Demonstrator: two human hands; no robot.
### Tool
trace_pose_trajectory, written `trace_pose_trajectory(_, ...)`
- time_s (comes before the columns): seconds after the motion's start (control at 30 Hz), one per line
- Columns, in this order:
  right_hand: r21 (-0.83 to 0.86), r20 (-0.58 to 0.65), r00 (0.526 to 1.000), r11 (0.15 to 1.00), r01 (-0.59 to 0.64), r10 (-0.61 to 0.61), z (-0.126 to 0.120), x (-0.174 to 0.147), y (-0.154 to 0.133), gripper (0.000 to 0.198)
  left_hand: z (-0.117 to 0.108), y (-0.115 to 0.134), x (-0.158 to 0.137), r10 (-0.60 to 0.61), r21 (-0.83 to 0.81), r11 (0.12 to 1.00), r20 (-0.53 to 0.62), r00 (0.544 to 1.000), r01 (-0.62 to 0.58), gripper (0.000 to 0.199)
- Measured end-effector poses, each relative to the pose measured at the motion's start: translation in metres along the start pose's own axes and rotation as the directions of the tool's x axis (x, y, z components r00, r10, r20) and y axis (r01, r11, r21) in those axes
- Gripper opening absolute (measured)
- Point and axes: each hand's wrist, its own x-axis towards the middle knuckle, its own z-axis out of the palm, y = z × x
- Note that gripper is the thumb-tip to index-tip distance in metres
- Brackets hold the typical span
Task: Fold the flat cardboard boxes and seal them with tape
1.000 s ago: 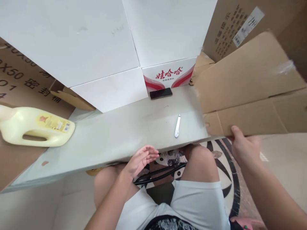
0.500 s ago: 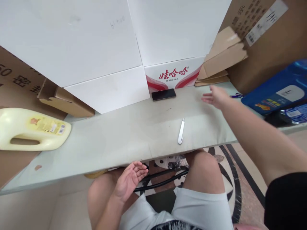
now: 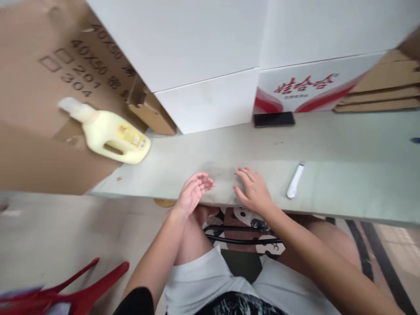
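Note:
Over the front edge of the table, my left hand (image 3: 194,191) is held with its palm turned inward and fingers apart, holding nothing. My right hand (image 3: 253,189) hovers a short way to its right, fingers spread and likewise without anything in them. Nearest to the right hand lies a slim whitish tool (image 3: 295,180), which looks like a nail clipper, resting at a slant on the pale cloth-covered table (image 3: 210,151). Farther back, a black phone (image 3: 274,120) lies flat against a white box with red lettering (image 3: 305,89).
A pale yellow jug-shaped bottle (image 3: 131,146) leans at the left against a large brown carton (image 3: 42,109). White boxes (image 3: 210,103) wall off the back. Folded cardboard (image 3: 387,89) is stacked at the right. A red chair (image 3: 92,288) stands on the floor at lower left.
My right hand has come back from the far right side to beside my left hand. The left hand has risen to the table edge. My view has turned to the left.

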Motion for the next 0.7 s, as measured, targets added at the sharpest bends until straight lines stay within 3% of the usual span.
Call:
trace_pose_trajectory(0.07,-0.144,0.065,0.998,0.989,0.035,-0.026,0.022,0.002,-0.013,0.047,-0.011,0.024,0.013,0.132,0.148,0.981,-0.053,0.990,-0.123,0.024)
trace_pose_trajectory(0.13,-0.250,0.085,0.996,0.967,0.047,-0.026,0.034,0.004,-0.017,0.048,-0.022,0.054,0.031,0.310,0.337,0.903,-0.078,0.948,-0.267,0.014)
trace_pose_trajectory(0.2,-0.311,0.084,0.996,0.949,0.053,-0.027,0.037,0.004,-0.017,0.048,-0.032,0.090,0.055,0.504,0.555,0.736,-0.067,0.861,-0.388,0.008)
trace_pose_trajectory(0.27,-0.350,0.085,0.996,0.935,0.055,-0.027,0.037,0.003,-0.016,0.049,-0.041,0.128,0.085,0.683,0.716,0.524,-0.028,0.730,-0.462,0.021)
trace_pose_trajectory(0.33,-0.381,0.086,0.996,0.923,0.052,-0.021,0.036,0.002,-0.016,0.049,-0.054,0.164,0.120,0.795,0.806,0.327,0.047,0.604,-0.493,0.026)
trace_pose_trajectory(0.37,-0.393,0.086,0.996,0.918,0.050,-0.018,0.036,0.002,-0.016,0.049,-0.062,0.180,0.137,0.803,0.852,0.223,0.115,0.585,-0.474,0.028)
trace_pose_trajectory(0.43,-0.410,0.085,0.996,0.911,0.046,-0.012,0.037,0.002,-0.016,0.049,-0.080,0.205,0.169,0.767,0.933,0.027,0.211,0.606,-0.360,0.039)
trace_pose_trajectory(0.53,-0.422,0.086,0.996,0.905,0.046,-0.011,0.038,0.002,-0.017,0.048,-0.103,0.224,0.200,0.714,0.967,-0.158,0.253,0.652,-0.201,0.047)
trace_pose_trajectory(0.63,-0.422,0.087,0.996,0.905,0.050,-0.015,0.038,0.002,-0.016,0.048,-0.110,0.226,0.200,0.676,0.933,-0.303,0.353,0.647,-0.192,0.034)
trace_pose_trajectory(0.7,-0.416,0.085,0.996,0.908,0.047,-0.013,0.036,0.002,-0.017,0.048,-0.105,0.222,0.187,0.648,0.915,-0.352,0.392,0.653,-0.200,0.029)
